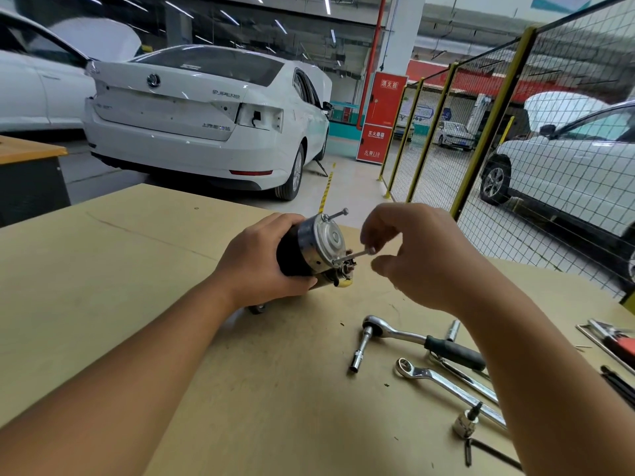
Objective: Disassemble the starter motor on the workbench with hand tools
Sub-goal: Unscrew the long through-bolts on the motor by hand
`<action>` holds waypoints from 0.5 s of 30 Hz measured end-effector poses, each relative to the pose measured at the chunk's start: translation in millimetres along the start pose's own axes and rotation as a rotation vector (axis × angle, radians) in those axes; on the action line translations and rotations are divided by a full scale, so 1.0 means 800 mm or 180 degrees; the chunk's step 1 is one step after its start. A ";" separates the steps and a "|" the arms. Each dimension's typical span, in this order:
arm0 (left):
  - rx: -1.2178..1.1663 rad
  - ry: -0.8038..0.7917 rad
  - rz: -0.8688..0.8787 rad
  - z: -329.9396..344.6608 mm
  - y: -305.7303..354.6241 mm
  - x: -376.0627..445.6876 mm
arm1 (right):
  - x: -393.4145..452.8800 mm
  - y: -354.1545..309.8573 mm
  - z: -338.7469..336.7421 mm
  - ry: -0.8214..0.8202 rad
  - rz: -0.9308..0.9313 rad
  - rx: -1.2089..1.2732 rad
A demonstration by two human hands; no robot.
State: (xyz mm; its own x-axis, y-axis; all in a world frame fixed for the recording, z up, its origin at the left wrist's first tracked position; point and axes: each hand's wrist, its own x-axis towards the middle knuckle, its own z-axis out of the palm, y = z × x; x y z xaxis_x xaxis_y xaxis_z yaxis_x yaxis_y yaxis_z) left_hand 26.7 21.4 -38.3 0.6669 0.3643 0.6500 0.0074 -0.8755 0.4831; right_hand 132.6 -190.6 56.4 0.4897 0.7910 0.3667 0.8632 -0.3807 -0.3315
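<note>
1. Nearest, at about four o'clock on the workbench [103, 269], lay the tools: one ratchet [422, 341] with a socket fitted, one ring spanner [443, 383], one loose socket [453, 329] and one small adapter piece [466, 422].
2. At centre, the left hand [261, 262] curled round the dark body of the starter motor [311, 250], steadying it on its side on the bench.
3. At three o'clock of the motor, the right hand [415, 255] pinched the head of the lower through-bolt [354, 256] between fingertip and thumb.
4. To do this well, I judged, the bolt should be spun loose and drawn straight out along its axis, with the body held firm.
5. Two through-bolts showed in all; the upper through-bolt [335, 214] stuck out at twelve o'clock, untouched.
</note>
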 end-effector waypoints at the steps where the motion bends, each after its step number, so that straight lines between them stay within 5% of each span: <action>1: -0.0001 -0.0002 0.0000 0.000 0.000 0.000 | -0.001 -0.001 -0.001 0.0000 0.0009 0.0053; 15: -0.0025 -0.0009 -0.0030 -0.002 0.005 -0.001 | -0.004 -0.005 -0.003 -0.0201 0.0129 -0.0061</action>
State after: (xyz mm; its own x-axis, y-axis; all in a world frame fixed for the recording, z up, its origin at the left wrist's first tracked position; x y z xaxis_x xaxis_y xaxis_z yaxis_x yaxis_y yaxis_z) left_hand 25.2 18.2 -36.4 0.6689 0.3716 0.6439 0.0078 -0.8696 0.4937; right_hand 127.9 -192.5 58.6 0.5160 0.8032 0.2976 0.8454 -0.4216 -0.3279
